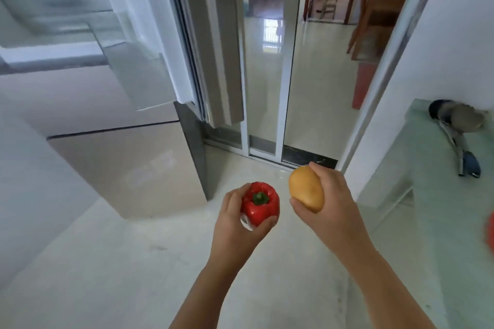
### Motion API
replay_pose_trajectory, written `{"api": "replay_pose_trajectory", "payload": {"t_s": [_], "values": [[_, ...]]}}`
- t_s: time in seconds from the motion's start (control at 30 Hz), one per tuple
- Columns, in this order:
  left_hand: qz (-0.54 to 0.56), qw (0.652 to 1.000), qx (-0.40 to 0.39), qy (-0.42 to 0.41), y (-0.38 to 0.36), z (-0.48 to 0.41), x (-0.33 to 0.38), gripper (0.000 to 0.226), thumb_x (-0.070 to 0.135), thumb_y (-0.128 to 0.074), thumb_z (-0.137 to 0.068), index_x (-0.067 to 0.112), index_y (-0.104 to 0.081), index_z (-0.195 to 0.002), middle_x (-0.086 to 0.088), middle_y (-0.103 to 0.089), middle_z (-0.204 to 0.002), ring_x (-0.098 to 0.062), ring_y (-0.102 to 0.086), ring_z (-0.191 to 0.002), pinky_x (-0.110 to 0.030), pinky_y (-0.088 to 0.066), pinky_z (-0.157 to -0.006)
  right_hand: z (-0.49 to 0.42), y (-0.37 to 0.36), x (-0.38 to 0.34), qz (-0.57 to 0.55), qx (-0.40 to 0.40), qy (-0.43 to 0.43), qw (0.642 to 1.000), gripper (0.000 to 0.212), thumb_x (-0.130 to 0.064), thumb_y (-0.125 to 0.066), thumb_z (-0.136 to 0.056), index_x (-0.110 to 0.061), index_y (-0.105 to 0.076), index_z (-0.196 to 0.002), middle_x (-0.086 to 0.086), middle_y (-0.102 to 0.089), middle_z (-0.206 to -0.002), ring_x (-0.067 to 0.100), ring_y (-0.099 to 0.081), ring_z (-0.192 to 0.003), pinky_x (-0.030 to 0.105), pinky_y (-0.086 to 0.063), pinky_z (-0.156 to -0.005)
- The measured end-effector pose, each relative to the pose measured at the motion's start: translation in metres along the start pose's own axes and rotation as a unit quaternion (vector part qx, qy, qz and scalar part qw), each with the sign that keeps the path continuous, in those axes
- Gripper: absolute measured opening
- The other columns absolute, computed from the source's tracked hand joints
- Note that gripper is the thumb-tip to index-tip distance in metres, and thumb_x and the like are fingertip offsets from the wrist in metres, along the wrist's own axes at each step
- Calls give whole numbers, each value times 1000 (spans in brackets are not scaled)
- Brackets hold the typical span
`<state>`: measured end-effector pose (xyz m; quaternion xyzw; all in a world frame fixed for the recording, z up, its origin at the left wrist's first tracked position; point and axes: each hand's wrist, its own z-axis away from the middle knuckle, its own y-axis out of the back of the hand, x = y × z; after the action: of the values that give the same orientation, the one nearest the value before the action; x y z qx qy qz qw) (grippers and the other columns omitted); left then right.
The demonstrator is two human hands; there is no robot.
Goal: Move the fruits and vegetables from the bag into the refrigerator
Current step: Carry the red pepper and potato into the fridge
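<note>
My left hand [235, 224] grips a red bell pepper [260, 203] with a green stem, held over the floor at lower centre. Just right of it, my right hand [331, 200] grips a tan potato [306, 188]. The refrigerator [107, 163] stands at the left, its upper door [149, 43] swung open and the lit, blurred shelves [53, 35] showing at the top left. Its lower drawer fronts are shut. Both hands are to the right of and below the open compartment. The bag is not in view.
A pale counter [441, 195] runs along the right, with a dark ladle-like utensil [454, 131] lying on it and something red [490, 227] at the frame's edge. Straight ahead are sliding glass doors [267, 88] with a room beyond. Light tiled floor [133, 275] lies below.
</note>
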<state>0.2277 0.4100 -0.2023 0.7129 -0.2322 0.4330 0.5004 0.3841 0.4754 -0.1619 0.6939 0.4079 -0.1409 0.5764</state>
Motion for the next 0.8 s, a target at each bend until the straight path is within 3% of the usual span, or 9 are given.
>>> {"api": "replay_pose_trajectory", "payload": {"t_s": [0.17, 0.3, 0.8], "values": [[-2, 999, 46, 30, 69, 14, -24, 73, 37, -79, -66, 42, -30, -121, 21, -39, -114, -5, -42, -105, -6, -42, -75, 0, -45, -57, -14, -50, 18, 999, 72, -33, -74, -72, -23, -38, -134, 0, -42, -130, 19, -45, -115, 24, -40, -84], [7, 993, 104, 54, 138, 27, -53, 73, 36, -80, -66, 42, -30, -119, 20, -40, -113, -6, -44, -102, -4, -41, -70, 8, -92, -114, -16, -94, 41, 995, 72, -38, -72, -74, -25, -34, -134, -1, -40, -132, 16, -44, -114, 21, -39, -81], [48, 954, 256, 149, 361, 72, -170, 84, 28, -82, -64, 30, -34, -133, 12, -46, -116, -13, -53, -104, -24, -45, -86, 33, -269, -315, -98, -184, 150, 967, 69, -34, -71, -74, -24, -36, -133, -8, -38, -124, 8, -42, -105, 20, -38, -78]]}}
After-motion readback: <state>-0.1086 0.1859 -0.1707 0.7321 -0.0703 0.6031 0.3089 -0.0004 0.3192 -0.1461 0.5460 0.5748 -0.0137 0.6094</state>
